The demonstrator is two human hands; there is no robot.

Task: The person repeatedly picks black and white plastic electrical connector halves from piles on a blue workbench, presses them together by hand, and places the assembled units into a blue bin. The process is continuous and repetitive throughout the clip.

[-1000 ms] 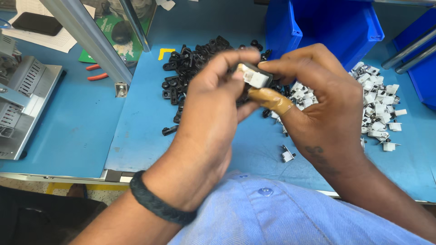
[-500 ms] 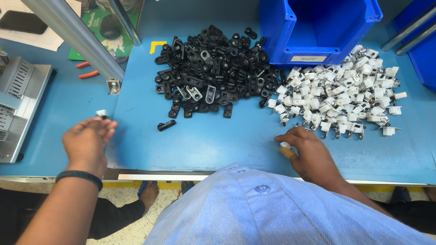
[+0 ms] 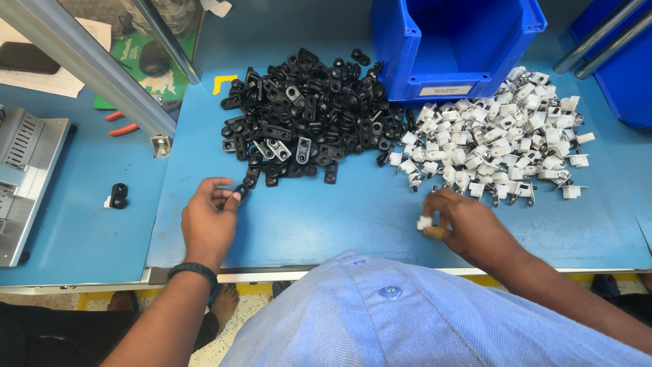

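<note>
Black plastic clip sits pinched at the tips of the left hand, right at the near edge of the black clip pile. That hand lies low on the blue mat, palm down, fingers curled in and closed on the clip, a dark wristband on the wrist behind it. Over to the right of the black pile, the right hand rests knuckles up on the mat, fingertips narrowed around a small white clip, with a tan wrap on one finger. It sits just on the near side of the white clip heap, which touches the black pile's right flank. Behind both heaps, beyond the black pile's far right corner, stands a blue bin, a pale rectangular label on its front wall. A yellow corner mark shows on the mat at the black pile's far left. Left of the pile, well apart, one assembled black-and-white piece lies alone. Further left and back, a green card and red-handled pliers sit behind a slanted metal bar.
</note>
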